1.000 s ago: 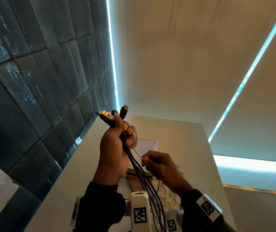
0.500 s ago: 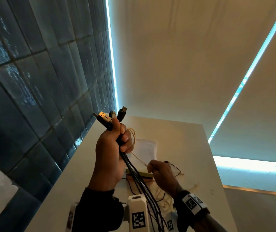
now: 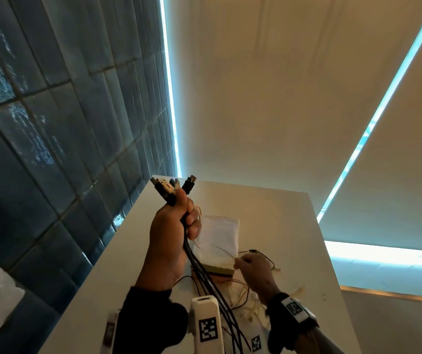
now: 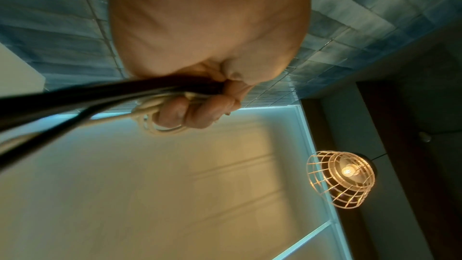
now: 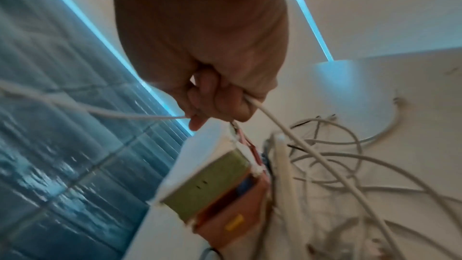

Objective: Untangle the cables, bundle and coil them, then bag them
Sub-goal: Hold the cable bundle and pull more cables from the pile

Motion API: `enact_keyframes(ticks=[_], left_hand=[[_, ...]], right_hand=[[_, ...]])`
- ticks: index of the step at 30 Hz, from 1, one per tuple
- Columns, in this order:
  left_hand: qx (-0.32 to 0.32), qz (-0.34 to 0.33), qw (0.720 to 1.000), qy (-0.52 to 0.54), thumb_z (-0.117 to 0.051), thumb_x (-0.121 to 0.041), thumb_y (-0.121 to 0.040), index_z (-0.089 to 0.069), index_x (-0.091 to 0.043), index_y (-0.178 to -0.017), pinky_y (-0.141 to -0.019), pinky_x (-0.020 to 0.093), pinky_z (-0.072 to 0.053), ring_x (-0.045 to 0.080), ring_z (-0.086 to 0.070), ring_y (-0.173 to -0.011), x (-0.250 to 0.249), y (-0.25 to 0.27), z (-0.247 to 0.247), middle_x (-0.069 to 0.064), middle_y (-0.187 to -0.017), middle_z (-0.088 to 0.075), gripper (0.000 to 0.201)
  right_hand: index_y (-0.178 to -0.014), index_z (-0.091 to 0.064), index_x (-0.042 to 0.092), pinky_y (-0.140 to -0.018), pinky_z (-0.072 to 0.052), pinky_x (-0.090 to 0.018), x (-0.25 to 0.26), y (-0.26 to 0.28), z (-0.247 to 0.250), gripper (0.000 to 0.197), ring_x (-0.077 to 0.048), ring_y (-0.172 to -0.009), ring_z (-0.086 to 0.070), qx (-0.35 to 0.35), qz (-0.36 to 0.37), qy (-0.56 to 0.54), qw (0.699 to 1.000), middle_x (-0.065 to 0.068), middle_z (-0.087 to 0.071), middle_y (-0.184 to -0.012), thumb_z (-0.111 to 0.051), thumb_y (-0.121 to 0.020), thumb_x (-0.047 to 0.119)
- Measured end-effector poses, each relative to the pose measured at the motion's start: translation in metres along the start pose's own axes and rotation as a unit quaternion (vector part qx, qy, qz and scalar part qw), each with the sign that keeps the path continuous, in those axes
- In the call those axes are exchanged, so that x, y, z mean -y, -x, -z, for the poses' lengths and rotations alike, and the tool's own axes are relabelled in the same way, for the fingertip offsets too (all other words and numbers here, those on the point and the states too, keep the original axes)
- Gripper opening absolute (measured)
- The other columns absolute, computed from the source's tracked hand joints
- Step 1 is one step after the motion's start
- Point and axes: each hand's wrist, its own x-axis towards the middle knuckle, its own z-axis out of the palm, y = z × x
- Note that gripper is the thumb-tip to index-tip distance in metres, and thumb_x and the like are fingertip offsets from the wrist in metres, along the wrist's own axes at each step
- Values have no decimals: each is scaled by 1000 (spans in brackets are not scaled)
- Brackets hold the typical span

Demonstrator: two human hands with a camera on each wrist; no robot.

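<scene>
While the left hand point(image 3: 171, 236) fists the black cables point(image 3: 206, 274) plug-ends up, keeping them gathered, the right hand point(image 3: 254, 272) pinches a white cable point(image 5: 295, 139) to draw it free of the tangle on the bench point(image 3: 281, 213).

Two hands: the left hand point(image 3: 170, 238) and the right hand point(image 3: 254, 273). One bunch of black cables point(image 3: 204, 279), at least four strands, with about four plugs point(image 3: 172, 186) fanned out at its top. One white cable point(image 5: 297, 141) taut between the hands, several more in a loose pile point(image 5: 350, 165). One white pouch point(image 3: 218, 235). One worktop point(image 3: 268, 213). One caged lamp point(image 4: 341, 178)
</scene>
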Motion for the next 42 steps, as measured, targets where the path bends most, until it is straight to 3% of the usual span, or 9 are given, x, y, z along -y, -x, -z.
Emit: enact_keyframes(ticks=[4,6,10,14,17,22,35,38,42], left_hand=[[-41,32,997,-53,-36,-35,-103,-42,-14,-65,-48,25,-27,11,-39,-44,15,-2,2,-2,-52,-39,44],[-60,37,993,-89,-37,-34,-103,-45,-13,-67,-54,29,-31,14,-49,-50,20,0,0,1,-54,-48,43],[-94,43,988,-113,-37,-34,-103,-54,-11,-81,-65,32,-41,18,-61,-66,21,2,-5,5,-69,-67,36],[-79,61,995,31,-36,-35,-102,-53,-12,-77,-76,36,-47,23,-64,-76,15,1,-4,5,-70,-69,39],[-38,61,988,135,-37,-38,-102,-49,-15,-69,-74,33,-46,18,-62,-67,8,3,-4,3,-68,-59,41],[27,26,989,146,-37,-39,-97,-43,-17,-65,-49,23,-33,10,-34,-48,0,5,-5,-2,-61,-43,39],[73,-6,992,99,-42,-40,-90,-44,-15,-61,-45,23,-19,7,-25,-43,-10,16,-4,-2,-56,-35,38],[71,-12,993,94,-42,-39,-90,-43,-15,-62,-47,25,-15,6,-26,-42,-15,16,-2,-3,-55,-36,37],[62,-11,994,88,-42,-39,-90,-43,-15,-61,-46,25,-16,6,-25,-42,-20,19,-1,-3,-55,-35,37]], right_hand=[[-80,-69,7,-41,-29,-25,55,20,24,16,-9,-42,-36,-12,45,-247,968,3,-49,-56,-62,-90,16],[-86,-68,4,-39,-25,-23,84,35,35,14,-9,-40,-31,4,102,-317,943,5,-45,-52,-62,-91,15],[-84,-65,6,-40,-26,-19,115,61,45,15,-7,-39,-29,70,215,-328,917,11,-44,-48,-58,-93,14],[-76,-66,11,-43,-27,-17,115,69,44,21,-6,-39,-29,126,255,-274,918,12,-45,-45,-56,-95,11],[-80,-65,8,-45,-33,-13,105,70,41,19,-1,-42,-37,197,240,-250,917,11,-51,-50,-54,-96,10],[-78,-57,4,-45,-37,-7,80,63,35,21,3,-44,-49,242,153,-266,921,11,-56,-54,-49,-97,5],[-79,-64,3,-52,-39,-9,30,18,5,23,4,-51,-47,152,101,-143,973,12,-53,-59,-51,-96,10],[-78,-67,2,-60,-40,-15,18,4,2,24,-3,-63,-49,130,85,-108,982,3,-56,-68,-52,-94,11],[-71,-66,12,-66,-41,-23,-1,-8,-5,25,-9,-66,-50,125,64,-79,987,2,-57,-67,-55,-93,14]])
